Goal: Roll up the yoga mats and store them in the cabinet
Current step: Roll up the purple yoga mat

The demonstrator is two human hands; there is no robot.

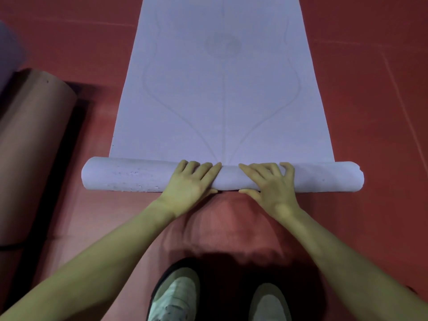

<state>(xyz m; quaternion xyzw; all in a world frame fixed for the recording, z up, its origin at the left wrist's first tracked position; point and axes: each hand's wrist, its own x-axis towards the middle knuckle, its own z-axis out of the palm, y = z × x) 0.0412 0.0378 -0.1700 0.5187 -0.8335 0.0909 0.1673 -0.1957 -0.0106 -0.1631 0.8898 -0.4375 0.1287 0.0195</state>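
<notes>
Item 1: lavender yoga mat (222, 100), lying on the red floor (370, 112), part rolled. The rolled portion (139, 174) lies crosswise at the near end, its 2 ends jutting past the flat sheet on either side; the flat remainder runs away from the viewer and bears a faint printed centre line, curved outlines and a round emblem. The roll's outer face looks scuffed and pitted, most on its left half.

Item 2: left hand (190, 181), palm down on the middle of the roll, fingers reaching over the top, thumb low at the near side. Grip: wrapped loosely over the roll, pressing on it.

Item 3: right hand (271, 181), just beside the left, also on the roll, fingers spread and bent over the top, thumb tucked under the near edge. Grip: curled about the roll.

Item 4: tan rolled mat (30, 147), lying lengthwise at the left, well apart from the lavender one.

Item 5: 2 pale shoes (176, 295), at the bottom edge, behind the roll
</notes>
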